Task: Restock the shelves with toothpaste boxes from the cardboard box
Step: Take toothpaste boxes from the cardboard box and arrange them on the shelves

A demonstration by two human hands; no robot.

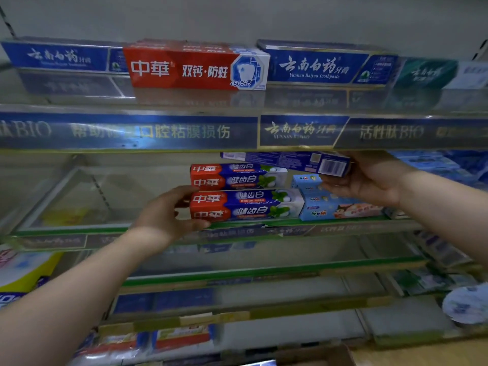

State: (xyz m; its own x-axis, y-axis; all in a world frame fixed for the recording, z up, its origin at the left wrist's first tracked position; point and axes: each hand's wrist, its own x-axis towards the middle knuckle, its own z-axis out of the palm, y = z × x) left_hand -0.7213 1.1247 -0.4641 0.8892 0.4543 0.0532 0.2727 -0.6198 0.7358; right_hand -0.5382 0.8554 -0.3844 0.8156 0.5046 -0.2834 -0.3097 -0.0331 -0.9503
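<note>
My left hand (169,212) grips the left end of a red-and-blue toothpaste pack (245,206) lying at the front of the middle shelf (79,229). A second red-and-blue pack (237,175) lies behind it. My right hand (369,178) holds a blue toothpaste box (287,161) by its barcode end, raised just under the upper shelf's front strip. Light-blue children's toothpaste boxes (340,206) sit below that hand. Only a corner of the cardboard box (314,357) shows at the bottom edge.
The top shelf (237,107) carries a red toothpaste box (195,67) between blue ones (317,66). More blue boxes (449,165) are stacked at the right of the middle shelf. Lower shelves hold blue and red packs (182,336). A yellow-and-white package (23,268) sits at the left.
</note>
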